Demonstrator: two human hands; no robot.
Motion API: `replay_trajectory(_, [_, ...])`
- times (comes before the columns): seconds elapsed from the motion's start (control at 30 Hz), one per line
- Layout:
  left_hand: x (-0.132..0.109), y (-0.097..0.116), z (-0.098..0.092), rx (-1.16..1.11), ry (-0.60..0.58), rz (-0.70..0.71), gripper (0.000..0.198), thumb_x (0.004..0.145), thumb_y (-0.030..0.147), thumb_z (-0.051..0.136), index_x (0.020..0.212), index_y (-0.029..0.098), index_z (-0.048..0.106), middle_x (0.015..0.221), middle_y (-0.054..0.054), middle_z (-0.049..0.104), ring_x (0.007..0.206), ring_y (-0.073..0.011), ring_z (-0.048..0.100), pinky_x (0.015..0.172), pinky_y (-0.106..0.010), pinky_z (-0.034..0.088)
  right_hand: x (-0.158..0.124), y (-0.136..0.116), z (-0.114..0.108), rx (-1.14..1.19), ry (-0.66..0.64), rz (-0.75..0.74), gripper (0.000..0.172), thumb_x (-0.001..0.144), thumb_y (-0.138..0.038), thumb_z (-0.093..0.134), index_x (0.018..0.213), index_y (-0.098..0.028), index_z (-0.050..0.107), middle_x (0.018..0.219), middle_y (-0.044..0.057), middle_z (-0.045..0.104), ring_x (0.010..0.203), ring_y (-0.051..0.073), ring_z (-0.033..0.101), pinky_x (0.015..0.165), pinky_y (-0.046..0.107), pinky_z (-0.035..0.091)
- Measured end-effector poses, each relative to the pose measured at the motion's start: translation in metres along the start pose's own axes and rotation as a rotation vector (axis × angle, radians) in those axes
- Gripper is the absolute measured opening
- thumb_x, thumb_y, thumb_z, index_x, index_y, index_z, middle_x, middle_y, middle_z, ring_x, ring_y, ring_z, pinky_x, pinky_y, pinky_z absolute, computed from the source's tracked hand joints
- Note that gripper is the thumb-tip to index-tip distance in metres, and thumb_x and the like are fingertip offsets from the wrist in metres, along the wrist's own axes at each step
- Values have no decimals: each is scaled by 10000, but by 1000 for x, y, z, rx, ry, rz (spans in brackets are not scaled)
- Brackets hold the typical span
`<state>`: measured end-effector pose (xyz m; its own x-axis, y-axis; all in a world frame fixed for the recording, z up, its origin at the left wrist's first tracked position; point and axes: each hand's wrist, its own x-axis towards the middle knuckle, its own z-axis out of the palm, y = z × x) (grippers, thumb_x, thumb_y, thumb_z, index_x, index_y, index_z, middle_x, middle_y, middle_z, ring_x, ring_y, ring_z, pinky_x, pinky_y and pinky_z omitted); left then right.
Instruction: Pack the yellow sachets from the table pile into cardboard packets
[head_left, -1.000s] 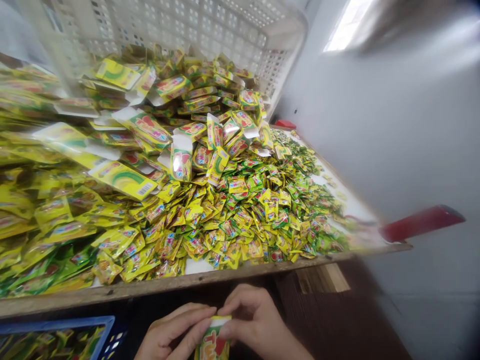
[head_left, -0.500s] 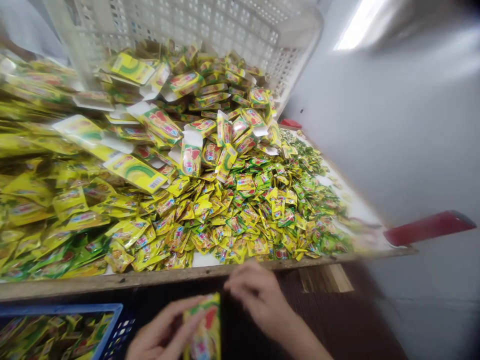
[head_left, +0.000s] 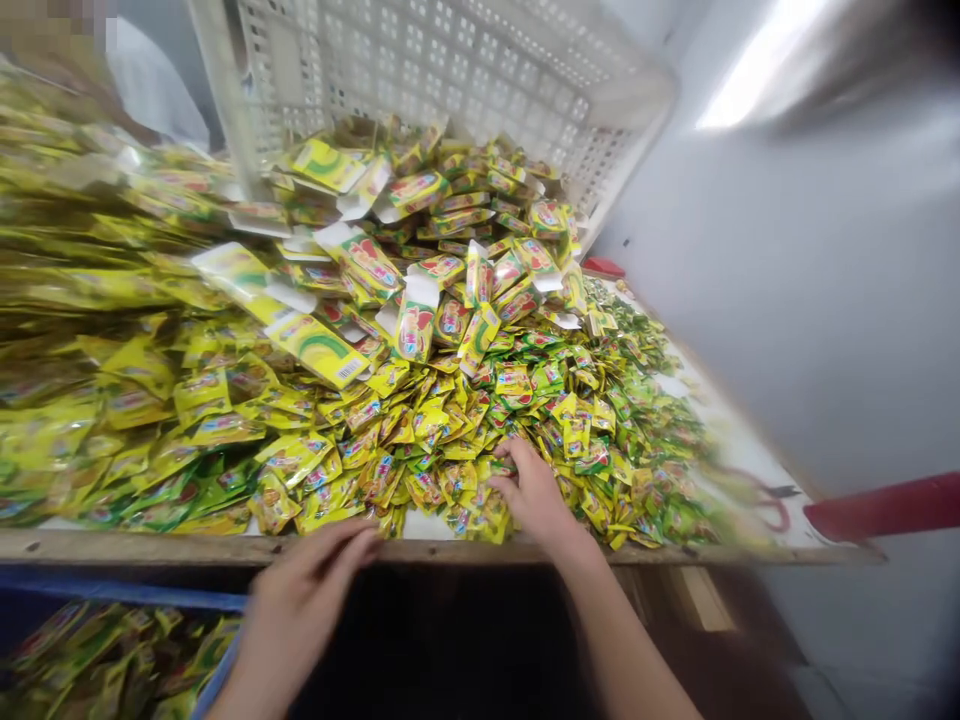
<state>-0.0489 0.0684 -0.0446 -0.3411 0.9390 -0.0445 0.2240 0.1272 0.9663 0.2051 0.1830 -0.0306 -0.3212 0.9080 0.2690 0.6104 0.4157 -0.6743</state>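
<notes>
Small yellow and green sachets (head_left: 442, 410) lie in a wide heap on the table. My right hand (head_left: 529, 490) reaches into the heap's near part, fingers bent around the edge of a sachet. At the table's front edge is my left hand (head_left: 319, 570), its fingers bent and blurred; what they hold, if anything, is hidden. Behind the sachets, open flat cartons (head_left: 416, 320) in yellow, green and white spill from a tipped white perforated crate (head_left: 637, 110).
A blue crate (head_left: 187, 597) of packets stands below the table edge at left. At right are a red-handled tool (head_left: 885, 508) and scissors (head_left: 776, 508). A red object (head_left: 604, 267) lies near the wall. Part of a person (head_left: 157, 85) shows at upper left.
The packet that was in my left hand is out of sight. My left hand has risen to the table edge, and my right hand has moved up into the sachets. The view has shifted left.
</notes>
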Motion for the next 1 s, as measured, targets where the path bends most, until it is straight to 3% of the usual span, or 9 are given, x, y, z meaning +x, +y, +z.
replay_trajectory(0.1, [34, 9, 68, 380, -162, 307, 251, 919, 269, 480, 1084, 207, 659, 1131, -73, 670, 992, -216, 639, 879, -296, 488, -13, 0, -4, 120, 100, 84, 105, 815, -190, 597, 920, -191, 590, 866, 40, 594, 785, 188, 586, 710, 291, 469])
replay_trajectory(0.23, [56, 16, 111, 550, -155, 332, 213, 807, 163, 586, 1007, 192, 651, 1075, -103, 644, 831, -242, 629, 758, -363, 472, -32, -4, -4, 538, 187, 344, 137, 875, -323, 569, 954, -217, 537, 585, -50, 526, 486, 140, 528, 499, 247, 450])
replay_trajectory(0.4, [53, 17, 99, 488, -84, 318, 173, 709, 302, 731, 756, 205, 596, 766, -8, 602, 785, -224, 564, 698, -306, 418, -40, -17, 1, 937, 242, 385, 216, 800, -279, 696, 952, -198, 565, 817, 3, 644, 736, 141, 601, 674, 236, 484])
replay_trajectory(0.5, [48, 26, 93, 35, -99, 102, 269, 704, 412, 740, 752, 187, 601, 677, 15, 595, 699, -189, 555, 639, -266, 419, -39, -28, 12, 1054, 196, 381, 181, 808, -260, 690, 952, -177, 617, 868, 25, 653, 786, 143, 584, 665, 222, 465])
replay_trajectory(0.6, [40, 39, 91, -465, -211, -100, 267, 707, 356, 756, 865, 175, 639, 794, -5, 672, 747, -174, 599, 661, -241, 448, -37, -38, 26, 1114, 128, 392, 174, 774, -261, 718, 898, -163, 645, 783, 11, 632, 677, 127, 543, 538, 198, 420])
replay_trajectory(0.67, [35, 47, 87, -618, -251, -190, 297, 697, 308, 771, 938, 178, 655, 850, -17, 696, 778, -170, 622, 685, -238, 464, -36, -42, 30, 1092, 126, 401, 186, 743, -252, 742, 881, -160, 658, 745, 2, 631, 641, 122, 534, 523, 199, 414])
replay_trajectory(0.83, [26, 49, 82, -554, -180, -197, 263, 703, 281, 772, 911, 142, 689, 842, -40, 707, 782, -168, 634, 707, -238, 475, -36, -52, 24, 1035, 198, 371, 164, 764, -238, 714, 905, -166, 672, 835, 28, 688, 767, 166, 606, 692, 253, 487])
replay_trajectory(0.9, [24, 44, 86, -533, -117, -168, 268, 665, 267, 796, 884, 147, 698, 797, -24, 706, 733, -157, 625, 652, -217, 462, -36, -55, 23, 1028, 165, 351, 165, 762, -229, 708, 910, -169, 668, 826, 28, 687, 758, 172, 613, 677, 256, 489])
replay_trajectory(1.0, [20, 40, 92, -588, -173, -157, 295, 724, 308, 747, 976, 159, 719, 905, -51, 731, 834, -187, 639, 726, -245, 482, -31, -54, 27, 946, 192, 320, 196, 723, -207, 728, 898, -174, 646, 803, 18, 672, 727, 168, 609, 629, 241, 477])
